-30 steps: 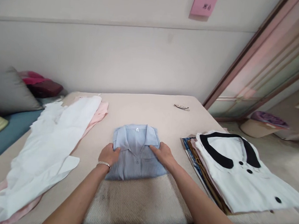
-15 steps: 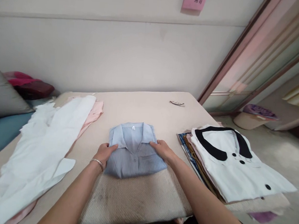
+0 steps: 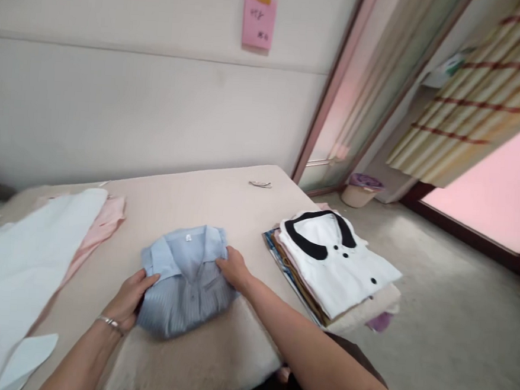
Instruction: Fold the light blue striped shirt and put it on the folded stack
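Note:
A folded blue striped shirt (image 3: 186, 291), collar at the far end, is gripped at both sides over the padded table. My left hand (image 3: 129, 296), with a silver bracelet at the wrist, closes on its left edge, thumb on top. On the opposite edge my right hand (image 3: 236, 269) pinches the cloth below the collar. The shirt's near part sags and looks blurred. To the right lies a stack of folded clothes, topped by a white shirt (image 3: 347, 278) with a black collar and black buttons.
White garments (image 3: 28, 262) over a pink one (image 3: 102, 222) lie spread on the left. A pair of glasses (image 3: 259, 184) rests near the table's far edge, below a wall with a pink note (image 3: 258, 22). On the floor at right stands a bin (image 3: 358, 193).
My view has swung to the right. The blue shirt, held in both hands, has come up off the table and tilted, its near part now drooping.

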### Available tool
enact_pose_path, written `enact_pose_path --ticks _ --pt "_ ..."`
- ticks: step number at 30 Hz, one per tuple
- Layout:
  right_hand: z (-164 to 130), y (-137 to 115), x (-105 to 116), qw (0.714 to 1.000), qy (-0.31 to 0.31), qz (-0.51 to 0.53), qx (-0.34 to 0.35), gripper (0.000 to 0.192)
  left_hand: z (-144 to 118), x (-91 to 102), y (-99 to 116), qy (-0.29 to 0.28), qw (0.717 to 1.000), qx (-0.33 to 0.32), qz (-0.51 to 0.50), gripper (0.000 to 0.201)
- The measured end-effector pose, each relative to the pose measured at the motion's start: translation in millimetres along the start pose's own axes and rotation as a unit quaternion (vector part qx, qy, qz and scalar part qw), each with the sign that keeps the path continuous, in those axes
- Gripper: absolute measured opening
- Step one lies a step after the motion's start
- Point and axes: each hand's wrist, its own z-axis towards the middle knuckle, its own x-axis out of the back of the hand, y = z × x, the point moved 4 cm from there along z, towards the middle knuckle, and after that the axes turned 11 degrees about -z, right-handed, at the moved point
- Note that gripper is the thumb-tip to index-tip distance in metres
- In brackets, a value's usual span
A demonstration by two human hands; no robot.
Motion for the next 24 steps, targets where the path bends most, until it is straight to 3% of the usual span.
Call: enact_pose_path --ticks 4,8,12,18,21,24 --pt "-6 -2 30 0.994 -0.007 0.104 -0.015 0.019 -23 -26.3 10 -0.034 0.999 0.005 -0.031 0.051" --pt "-21 8 84 0.98 -0.029 0.196 -0.006 0.013 -62 -73.9 12 -0.063 0.997 -0.004 -0.053 0.054" --pt "-42 31 166 0.967 -0.022 0.253 0.006 0.014 -100 -152.4 14 -0.133 0.987 -0.039 -0.079 0.062" --pt "-60 89 318 0.962 0.063 0.262 0.042 0.022 -129 -291.9 21 -0.233 0.949 -0.129 -0.168 0.06" --pt "-56 140 366 0.973 0.097 0.2 0.061 0.026 -123 -346.4 -9 -0.252 0.936 -0.151 -0.196 0.054" --pt "-48 204 372 0.991 0.119 0.05 0.025 0.024 -101 -375.3 -68 -0.217 0.959 -0.099 -0.15 0.051"
